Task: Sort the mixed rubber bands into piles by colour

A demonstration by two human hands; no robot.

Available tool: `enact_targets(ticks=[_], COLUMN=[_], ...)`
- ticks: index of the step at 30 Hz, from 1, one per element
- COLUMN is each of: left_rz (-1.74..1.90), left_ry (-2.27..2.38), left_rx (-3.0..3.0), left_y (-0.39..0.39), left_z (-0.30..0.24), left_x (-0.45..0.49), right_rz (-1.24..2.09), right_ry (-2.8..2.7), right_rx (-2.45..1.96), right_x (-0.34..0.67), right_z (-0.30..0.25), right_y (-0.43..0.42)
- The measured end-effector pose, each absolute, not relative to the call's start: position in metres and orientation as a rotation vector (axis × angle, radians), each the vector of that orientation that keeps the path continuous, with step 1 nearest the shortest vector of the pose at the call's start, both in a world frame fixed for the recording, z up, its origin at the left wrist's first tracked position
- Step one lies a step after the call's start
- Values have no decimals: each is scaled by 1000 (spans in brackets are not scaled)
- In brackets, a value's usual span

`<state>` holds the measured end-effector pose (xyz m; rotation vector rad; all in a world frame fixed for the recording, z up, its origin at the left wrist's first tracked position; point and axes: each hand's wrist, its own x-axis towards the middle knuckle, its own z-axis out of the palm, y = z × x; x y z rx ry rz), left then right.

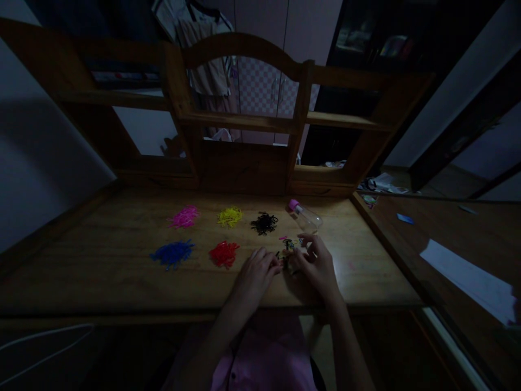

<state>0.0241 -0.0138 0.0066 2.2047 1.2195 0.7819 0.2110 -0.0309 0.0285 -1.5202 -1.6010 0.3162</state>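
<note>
My left hand rests on the wooden desk, its fingers curled together at the left edge of a small mixed pile of colored rubber bands. Whether it pinches a band is too dark and small to tell. My right hand is over the right side of that pile, with thumb and forefinger apart and its lower fingers partly hidden. Sorted by color, separate heaps of bands lie to the left: black, red, yellow, blue and pink.
Just beyond my right hand, a clear bottle with a pink cap lies on its side. A wooden shelf unit stands along the desk's back edge. Papers lie on a surface at the right.
</note>
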Motion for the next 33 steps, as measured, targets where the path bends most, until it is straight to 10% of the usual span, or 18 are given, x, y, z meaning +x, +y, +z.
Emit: enact_targets(ticks=[33], left_rz=[1142], left_ry=[1075], left_rx=[1334], left_y=[-26], left_z=[10], left_x=[3], right_rz=[196], right_ry=[-1730], right_rx=[-1477], right_x=[215], right_z=[17], right_y=[-24])
